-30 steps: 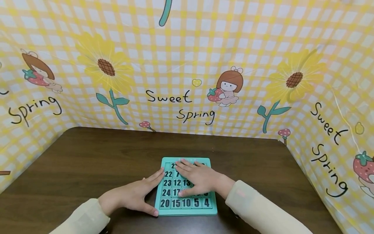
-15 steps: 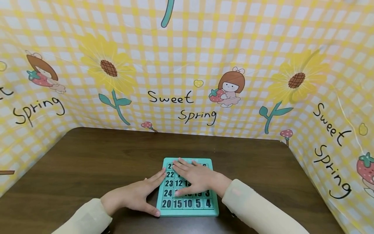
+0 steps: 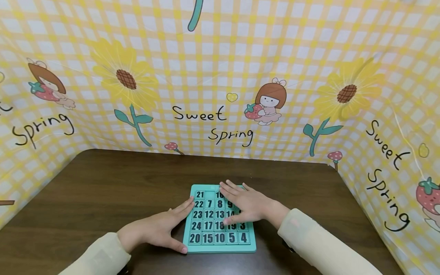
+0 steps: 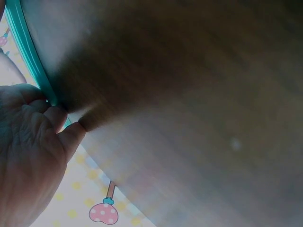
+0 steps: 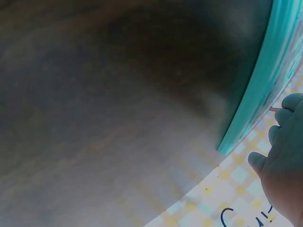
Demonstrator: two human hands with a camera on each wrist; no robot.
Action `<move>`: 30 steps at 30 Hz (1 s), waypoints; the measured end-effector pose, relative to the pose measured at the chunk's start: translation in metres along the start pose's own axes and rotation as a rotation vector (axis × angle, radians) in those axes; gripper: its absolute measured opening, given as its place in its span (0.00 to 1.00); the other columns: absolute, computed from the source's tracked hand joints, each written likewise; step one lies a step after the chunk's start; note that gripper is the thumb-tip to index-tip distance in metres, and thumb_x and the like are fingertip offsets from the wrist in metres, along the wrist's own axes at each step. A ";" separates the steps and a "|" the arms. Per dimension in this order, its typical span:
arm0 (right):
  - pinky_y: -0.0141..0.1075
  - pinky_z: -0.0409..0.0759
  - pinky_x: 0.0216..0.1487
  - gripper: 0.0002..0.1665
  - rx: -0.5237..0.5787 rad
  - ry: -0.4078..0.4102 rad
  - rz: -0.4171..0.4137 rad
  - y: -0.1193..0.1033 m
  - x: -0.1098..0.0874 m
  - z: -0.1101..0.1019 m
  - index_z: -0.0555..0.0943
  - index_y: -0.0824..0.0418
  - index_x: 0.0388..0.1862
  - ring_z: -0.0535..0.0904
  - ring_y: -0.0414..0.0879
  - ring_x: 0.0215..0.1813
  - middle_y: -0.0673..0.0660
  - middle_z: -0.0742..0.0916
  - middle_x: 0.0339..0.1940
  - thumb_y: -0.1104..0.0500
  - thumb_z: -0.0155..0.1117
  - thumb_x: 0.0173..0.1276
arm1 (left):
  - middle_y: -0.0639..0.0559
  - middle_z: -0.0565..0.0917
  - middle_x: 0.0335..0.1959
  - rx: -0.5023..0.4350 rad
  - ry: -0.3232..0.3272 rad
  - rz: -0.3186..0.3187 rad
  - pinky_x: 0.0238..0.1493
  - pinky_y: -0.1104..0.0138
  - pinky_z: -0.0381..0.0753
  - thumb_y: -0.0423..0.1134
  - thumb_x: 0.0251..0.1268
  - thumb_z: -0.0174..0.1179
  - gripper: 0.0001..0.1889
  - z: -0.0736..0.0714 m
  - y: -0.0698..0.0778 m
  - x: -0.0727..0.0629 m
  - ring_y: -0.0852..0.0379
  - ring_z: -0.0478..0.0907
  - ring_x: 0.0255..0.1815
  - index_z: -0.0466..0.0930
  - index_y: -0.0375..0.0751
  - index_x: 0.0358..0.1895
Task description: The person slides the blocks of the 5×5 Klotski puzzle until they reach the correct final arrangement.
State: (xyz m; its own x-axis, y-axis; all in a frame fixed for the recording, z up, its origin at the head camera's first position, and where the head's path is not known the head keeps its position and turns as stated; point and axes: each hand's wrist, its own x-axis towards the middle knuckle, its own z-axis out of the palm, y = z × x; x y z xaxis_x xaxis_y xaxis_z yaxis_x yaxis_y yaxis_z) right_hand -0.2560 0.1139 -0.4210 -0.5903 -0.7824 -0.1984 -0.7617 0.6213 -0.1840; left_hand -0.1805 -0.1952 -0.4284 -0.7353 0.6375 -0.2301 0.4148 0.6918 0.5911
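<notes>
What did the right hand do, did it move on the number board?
Yes: in the head view, the right hand has shifted right against the yellow checked cloth, uncovering the 8 tile on the number board.

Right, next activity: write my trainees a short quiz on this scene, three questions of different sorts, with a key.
1. Which number fills the bottom-left corner of the teal puzzle: A) 4, B) 20 or C) 24?
2. True or false: in the head view, the left hand touches the puzzle's left side while the right hand hides part of the top row.
3. Fill in: the empty slot lies directly above the number ___.

Key: 1. B; 2. true; 3. 7.
</notes>
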 end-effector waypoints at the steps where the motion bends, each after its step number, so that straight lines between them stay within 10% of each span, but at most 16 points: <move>1: 0.62 0.47 0.79 0.58 0.000 -0.003 0.000 0.000 0.000 0.001 0.42 0.52 0.83 0.36 0.48 0.84 0.51 0.46 0.85 0.23 0.47 0.67 | 0.44 0.36 0.83 0.000 -0.001 -0.002 0.72 0.33 0.52 0.68 0.51 0.68 0.64 0.000 0.000 0.000 0.39 0.47 0.81 0.39 0.41 0.81; 30: 0.60 0.48 0.80 0.58 -0.015 -0.010 -0.023 -0.008 0.016 0.003 0.40 0.54 0.83 0.36 0.48 0.84 0.52 0.44 0.85 0.24 0.47 0.68 | 0.44 0.37 0.83 0.019 0.003 -0.006 0.73 0.34 0.53 0.69 0.51 0.68 0.64 0.000 -0.001 0.000 0.39 0.49 0.80 0.40 0.40 0.81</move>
State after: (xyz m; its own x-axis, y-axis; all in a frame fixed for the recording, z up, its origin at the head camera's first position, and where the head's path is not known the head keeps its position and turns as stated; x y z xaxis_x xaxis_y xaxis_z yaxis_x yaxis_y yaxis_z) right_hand -0.2585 0.0969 -0.4258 -0.5696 -0.7962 -0.2039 -0.7792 0.6020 -0.1742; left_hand -0.1806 -0.1957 -0.4288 -0.7392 0.6324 -0.2314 0.4205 0.7019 0.5749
